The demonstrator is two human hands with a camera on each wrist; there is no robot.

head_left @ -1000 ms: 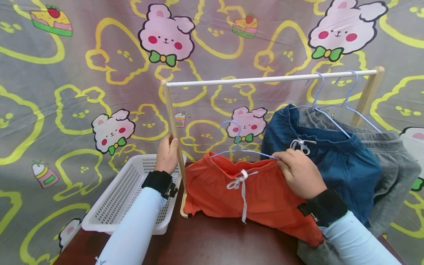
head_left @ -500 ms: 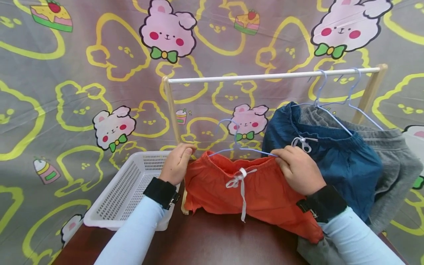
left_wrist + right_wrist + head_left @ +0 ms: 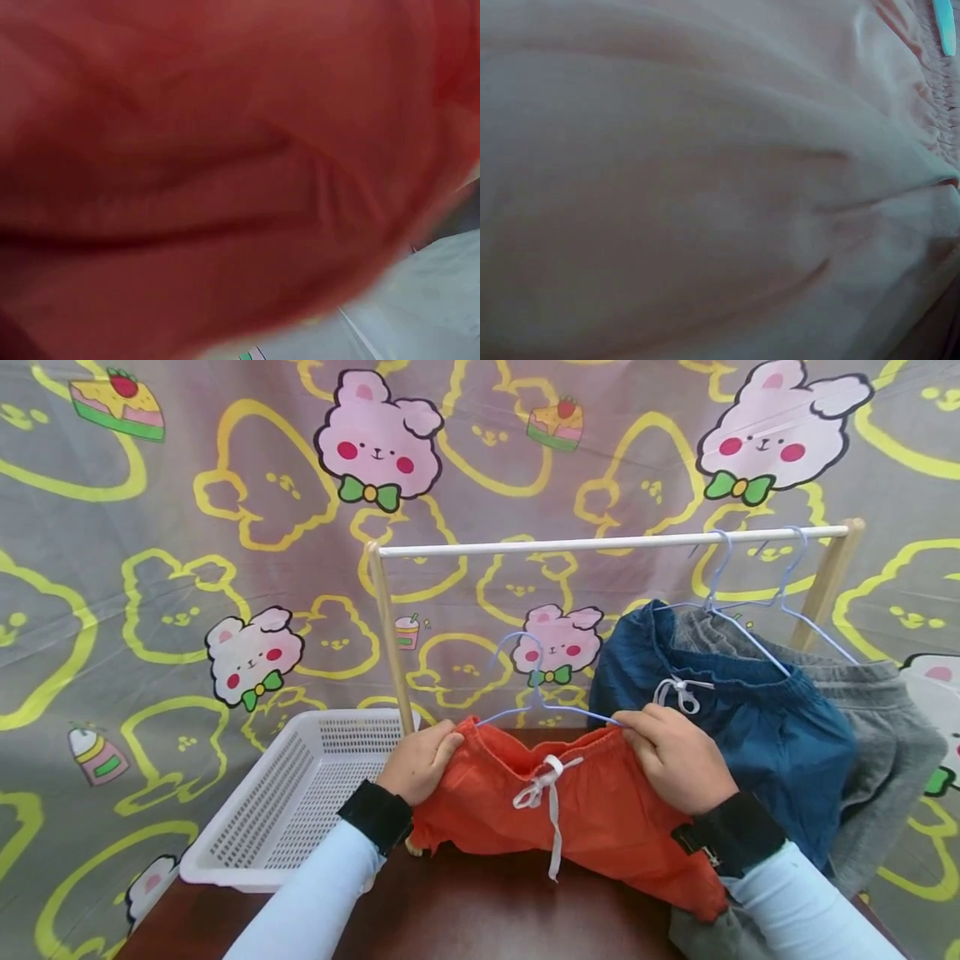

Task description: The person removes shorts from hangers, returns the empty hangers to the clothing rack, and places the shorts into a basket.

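Note:
Orange-red shorts (image 3: 517,802) with a white drawstring bow hang between my hands, a light purple hanger (image 3: 537,700) set inside their waistband. My left hand (image 3: 422,762) grips the waistband at its left corner, while my right hand (image 3: 678,758) pinches the right corner together with the hanger's end. The hanger's hook stands free below the white rail (image 3: 600,541). Orange cloth (image 3: 225,172) fills most of the left wrist view. Pale, washed-out cloth (image 3: 705,187) takes up the right wrist view, with the waistband gathers at its right edge.
Blue shorts (image 3: 757,735) and grey shorts (image 3: 892,735) hang on purple hangers at the rail's right end. A white perforated basket (image 3: 247,793) stands left of the rack's wooden post (image 3: 390,635). Grey cloth (image 3: 701,935) lies on the dark red table (image 3: 525,910) at front right.
My left hand has let go of the rack's wooden post and moved right and down onto the shorts' left waistband corner. My right hand keeps its hold.

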